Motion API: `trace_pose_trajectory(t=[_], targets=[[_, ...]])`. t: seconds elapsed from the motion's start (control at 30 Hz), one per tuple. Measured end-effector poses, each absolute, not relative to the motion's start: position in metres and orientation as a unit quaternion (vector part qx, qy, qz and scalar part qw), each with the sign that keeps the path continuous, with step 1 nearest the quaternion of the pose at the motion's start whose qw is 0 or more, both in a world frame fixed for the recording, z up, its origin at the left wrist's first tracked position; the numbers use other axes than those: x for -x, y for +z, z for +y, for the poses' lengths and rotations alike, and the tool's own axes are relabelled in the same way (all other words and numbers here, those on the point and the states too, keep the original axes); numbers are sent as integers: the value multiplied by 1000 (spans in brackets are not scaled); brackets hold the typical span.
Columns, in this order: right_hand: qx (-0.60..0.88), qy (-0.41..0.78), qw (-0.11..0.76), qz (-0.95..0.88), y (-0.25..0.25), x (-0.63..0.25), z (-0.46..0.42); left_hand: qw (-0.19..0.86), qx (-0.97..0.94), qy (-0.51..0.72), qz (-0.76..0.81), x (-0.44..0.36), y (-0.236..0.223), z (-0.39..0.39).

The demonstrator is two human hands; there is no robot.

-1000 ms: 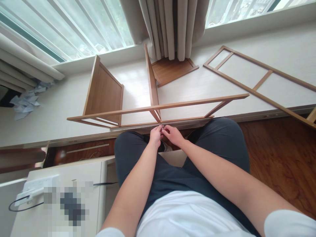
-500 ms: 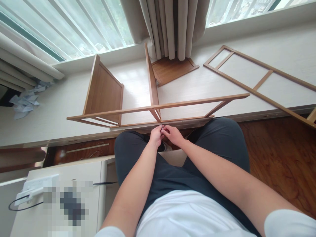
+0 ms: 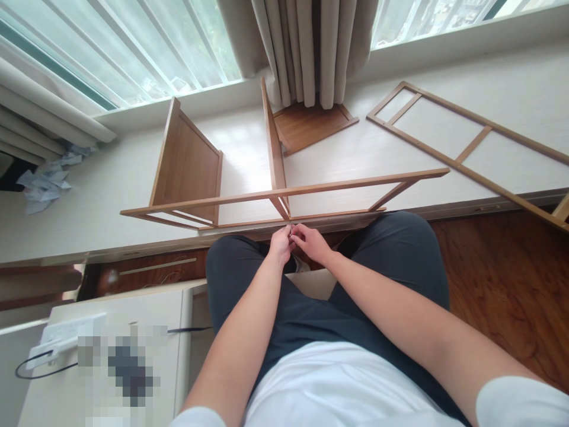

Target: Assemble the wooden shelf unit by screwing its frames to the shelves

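Note:
My left hand (image 3: pixel 281 243) and my right hand (image 3: pixel 310 242) meet just below the near rail of a brown wooden shelf frame (image 3: pixel 320 188), between my knees. Their fingers are closed around a small thin metal piece (image 3: pixel 290 230), mostly hidden; its exact kind is too small to make out. It points toward the rail at the foot of the middle upright panel (image 3: pixel 272 139). A second panel (image 3: pixel 186 163) stands upright at the frame's left part. Both panels join the ladder-like side, which stands on its long edge.
Another wooden ladder frame (image 3: pixel 473 145) lies at the right, overhanging the white ledge (image 3: pixel 249 160). A loose wooden panel (image 3: pixel 311 127) lies under the curtain (image 3: pixel 306 53). Crumpled paper (image 3: pixel 44 184) sits far left. A white cabinet (image 3: pixel 164 367) with a power strip (image 3: pixel 66 338) stands at my left.
My fingers have shifted very slightly around the small metal piece. The frame and panels have stayed where they were.

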State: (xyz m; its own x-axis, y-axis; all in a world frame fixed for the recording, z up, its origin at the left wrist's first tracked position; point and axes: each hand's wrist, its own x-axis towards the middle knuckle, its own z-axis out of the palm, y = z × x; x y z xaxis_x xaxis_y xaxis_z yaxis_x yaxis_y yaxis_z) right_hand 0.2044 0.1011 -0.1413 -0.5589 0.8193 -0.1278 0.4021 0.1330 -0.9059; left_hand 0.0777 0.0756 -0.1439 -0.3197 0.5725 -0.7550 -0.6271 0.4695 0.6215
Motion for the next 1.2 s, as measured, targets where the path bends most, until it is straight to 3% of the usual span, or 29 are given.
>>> trace_pose_trajectory(t=[1.2], targets=[[340,485,210,-778,-149,-203,101,578,55,515,631,-77,-140,78]])
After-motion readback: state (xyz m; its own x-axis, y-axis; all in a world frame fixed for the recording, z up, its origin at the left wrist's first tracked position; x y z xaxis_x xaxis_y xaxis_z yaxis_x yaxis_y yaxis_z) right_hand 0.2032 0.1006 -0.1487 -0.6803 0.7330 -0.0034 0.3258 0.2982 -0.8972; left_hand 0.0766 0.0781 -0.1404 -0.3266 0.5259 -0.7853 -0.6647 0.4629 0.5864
